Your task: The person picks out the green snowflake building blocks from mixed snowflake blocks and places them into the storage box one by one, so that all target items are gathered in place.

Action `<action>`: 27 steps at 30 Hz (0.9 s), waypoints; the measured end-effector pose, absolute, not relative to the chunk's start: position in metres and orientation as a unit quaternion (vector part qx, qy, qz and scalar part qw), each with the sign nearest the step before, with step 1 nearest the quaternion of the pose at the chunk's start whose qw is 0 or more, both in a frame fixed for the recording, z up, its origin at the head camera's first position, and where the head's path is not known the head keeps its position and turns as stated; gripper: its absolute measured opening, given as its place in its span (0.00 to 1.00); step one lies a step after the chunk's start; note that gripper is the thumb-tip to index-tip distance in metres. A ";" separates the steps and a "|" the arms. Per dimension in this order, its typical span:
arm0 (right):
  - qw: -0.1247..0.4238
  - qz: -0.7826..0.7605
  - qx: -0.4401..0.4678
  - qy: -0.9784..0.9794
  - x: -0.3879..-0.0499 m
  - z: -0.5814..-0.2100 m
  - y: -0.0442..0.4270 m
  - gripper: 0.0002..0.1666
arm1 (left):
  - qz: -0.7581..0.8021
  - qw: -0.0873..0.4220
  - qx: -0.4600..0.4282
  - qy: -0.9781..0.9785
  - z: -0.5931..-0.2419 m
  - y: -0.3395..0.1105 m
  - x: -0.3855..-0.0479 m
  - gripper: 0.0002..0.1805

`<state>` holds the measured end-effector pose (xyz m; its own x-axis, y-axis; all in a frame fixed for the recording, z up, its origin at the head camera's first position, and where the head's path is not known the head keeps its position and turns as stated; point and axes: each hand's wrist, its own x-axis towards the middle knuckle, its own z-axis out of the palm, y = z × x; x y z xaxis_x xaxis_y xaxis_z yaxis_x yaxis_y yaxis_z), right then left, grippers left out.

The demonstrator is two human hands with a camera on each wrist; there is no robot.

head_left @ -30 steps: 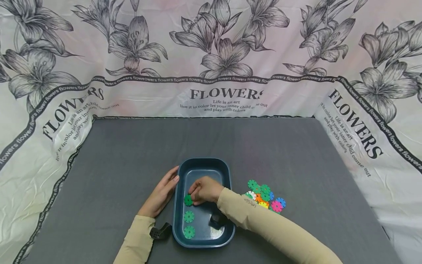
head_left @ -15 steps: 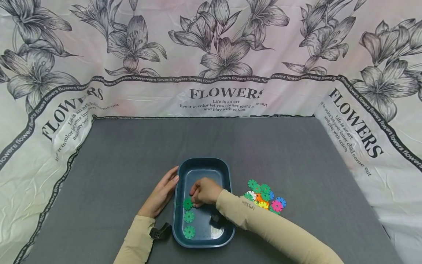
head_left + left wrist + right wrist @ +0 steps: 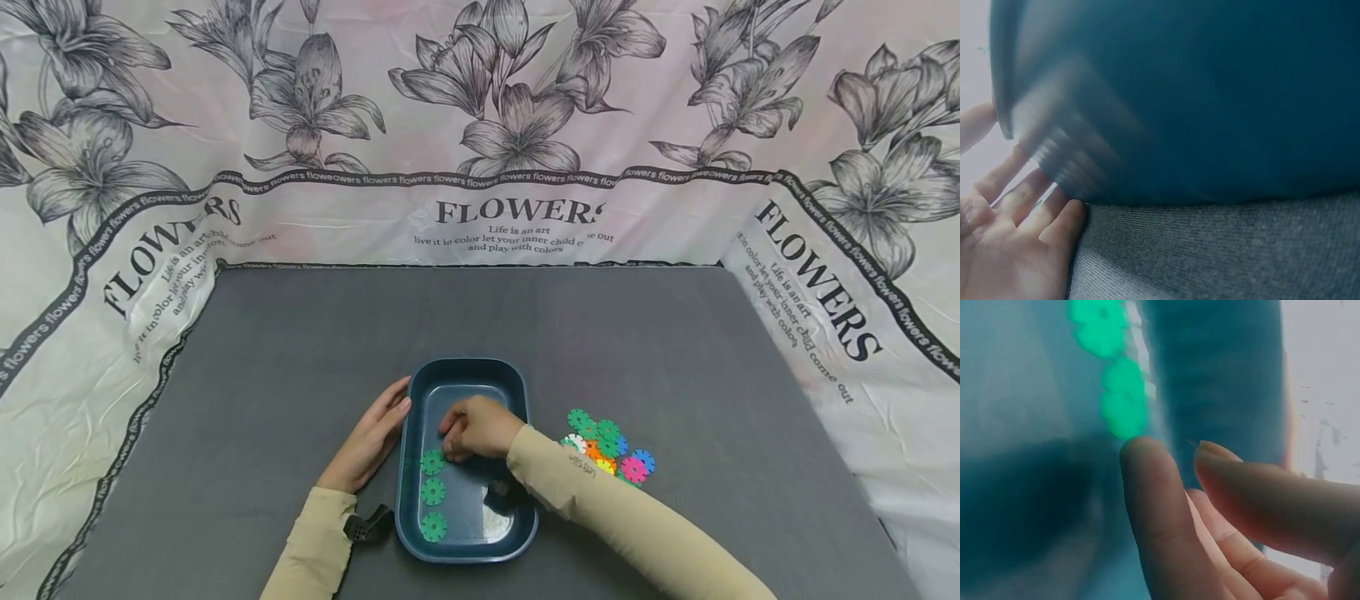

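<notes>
A dark blue tray lies on the table, with several bare inches of floor showing. Three green notched discs form a column along its left side; the lower gap is wider than the upper one. My left hand rests its straight fingers against the tray's outer left wall, also visible in the left wrist view. Inside the tray, my right hand hovers just right of the top green disc. In the right wrist view its thumb and index finger stand apart with nothing between them, the index tip close to a green disc.
A loose pile of notched discs in green, orange, yellow, pink, blue and white lies right of the tray, partly behind the right sleeve. Grey cloth covers the table. A flower-printed sheet borders it.
The top green disc has slid slightly nearer the middle one. My right hand has let go of it and drawn a little up and right. The left hand has stayed against the tray.
</notes>
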<state>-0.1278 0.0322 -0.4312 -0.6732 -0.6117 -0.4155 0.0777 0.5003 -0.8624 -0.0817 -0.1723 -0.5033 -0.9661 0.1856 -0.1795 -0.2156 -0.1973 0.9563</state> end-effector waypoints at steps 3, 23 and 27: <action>0.335 -0.467 -0.196 0.794 -0.132 -0.419 0.044 0.11 | 0.772 0.128 -0.014 0.623 -0.503 -0.172 -0.082 0.33; 0.150 -0.332 -0.154 0.919 -0.135 -0.397 0.191 0.13 | 0.761 0.123 -0.023 0.637 -0.502 -0.172 -0.082 0.33; 0.148 -0.296 -0.144 0.933 -0.131 -0.411 0.207 0.16 | 0.762 0.125 -0.026 0.635 -0.503 -0.172 -0.082 0.33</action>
